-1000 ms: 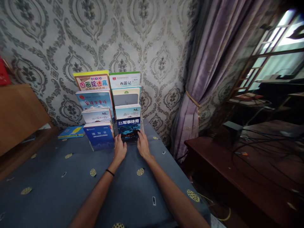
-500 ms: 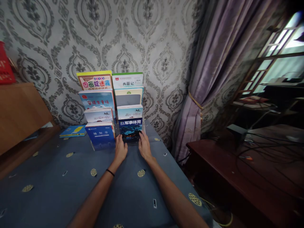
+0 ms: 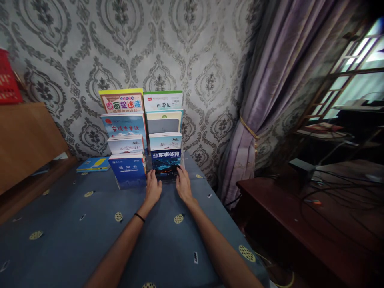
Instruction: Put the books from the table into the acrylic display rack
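A dark blue book (image 3: 166, 162) with a dark vehicle on its cover stands at the front of the right-hand row. My left hand (image 3: 153, 187) is at its lower left edge and my right hand (image 3: 183, 185) at its right edge, fingers curled against the sides. Behind it rise a pale blue book (image 3: 165, 141), a cream and grey one (image 3: 163, 125) and a white book with a green top (image 3: 163, 101). Just left of my left hand, a blue book (image 3: 127, 172) fronts the other row of upright books. The books' lower supports are mostly hidden.
A blue and yellow book (image 3: 93, 164) lies flat at the left on the blue patterned tablecloth (image 3: 75, 240). A wooden cabinet (image 3: 33, 140) carries a red box (image 3: 9, 80). To the right are a purple curtain (image 3: 255, 104) and a dark red desk (image 3: 279, 208) with tangled cables.
The whole view has shifted slightly, so everything sits a little further right. Both hands stay at the sides of the dark blue book.
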Demonstrator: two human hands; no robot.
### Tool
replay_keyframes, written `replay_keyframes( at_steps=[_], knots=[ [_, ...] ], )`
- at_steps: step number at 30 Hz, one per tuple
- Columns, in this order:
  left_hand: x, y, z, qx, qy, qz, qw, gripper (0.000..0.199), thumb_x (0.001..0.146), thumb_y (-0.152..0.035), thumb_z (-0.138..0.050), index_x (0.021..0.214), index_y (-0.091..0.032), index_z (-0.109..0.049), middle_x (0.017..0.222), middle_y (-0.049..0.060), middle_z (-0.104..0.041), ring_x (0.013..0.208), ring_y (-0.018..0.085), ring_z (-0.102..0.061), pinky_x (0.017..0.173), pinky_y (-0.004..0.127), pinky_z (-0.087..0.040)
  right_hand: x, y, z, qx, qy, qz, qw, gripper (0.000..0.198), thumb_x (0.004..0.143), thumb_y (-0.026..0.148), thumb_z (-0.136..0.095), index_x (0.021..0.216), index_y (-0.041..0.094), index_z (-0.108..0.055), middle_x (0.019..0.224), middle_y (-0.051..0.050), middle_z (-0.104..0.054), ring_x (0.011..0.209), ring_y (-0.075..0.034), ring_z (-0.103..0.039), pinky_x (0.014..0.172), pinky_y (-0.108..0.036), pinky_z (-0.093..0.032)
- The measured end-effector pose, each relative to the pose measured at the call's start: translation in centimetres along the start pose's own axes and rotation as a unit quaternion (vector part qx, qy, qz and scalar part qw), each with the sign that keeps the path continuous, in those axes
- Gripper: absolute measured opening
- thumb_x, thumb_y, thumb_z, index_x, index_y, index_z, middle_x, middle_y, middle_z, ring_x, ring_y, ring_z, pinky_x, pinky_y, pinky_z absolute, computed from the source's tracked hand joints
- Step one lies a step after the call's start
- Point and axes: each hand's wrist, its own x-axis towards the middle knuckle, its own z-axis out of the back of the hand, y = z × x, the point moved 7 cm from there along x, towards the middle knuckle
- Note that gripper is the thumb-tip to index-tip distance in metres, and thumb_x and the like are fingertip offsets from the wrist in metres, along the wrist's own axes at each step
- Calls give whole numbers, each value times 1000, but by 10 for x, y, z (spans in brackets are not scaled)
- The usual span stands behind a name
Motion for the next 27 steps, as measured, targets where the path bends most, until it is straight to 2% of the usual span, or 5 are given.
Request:
replay_keyframes(
  at_steps=[8, 15, 27],
  knots=[
    [0, 4, 0, -19, -4, 7, 1000, 60, 83, -14, -49, 142, -12, -39, 150, 20, -34, 148, 31, -30, 121, 50, -31, 0, -3, 0, -6, -6, -6, 1000, 48, 95, 18, -35, 140, 17, -55, 148, -16, -51, 138, -26, -47, 118, -54, -37],
    [0, 3, 3, -32, -1, 4, 999, 60, 84, -13, -50, 142, -13, -38, 150, 21, -33, 146, 33, -33, 118, 53, -35, 0, -5, 0, 2, -4, -8, 1000, 49, 95, 18, -36, 140, 17, -54, 149, -16, -49, 139, -27, -45, 118, -55, -36],
    [1, 1, 13, -58, -8, -12, 998, 55, 82, -11, -52, 136, -17, -42, 142, 18, -40, 141, 31, -38, 113, 53, -42, 3, -3, 5, 13, 12, -4, 1000, 48, 94, 18, -38, 139, 15, -56, 148, -18, -50, 138, -27, -47, 118, -53, -37]
  ],
)
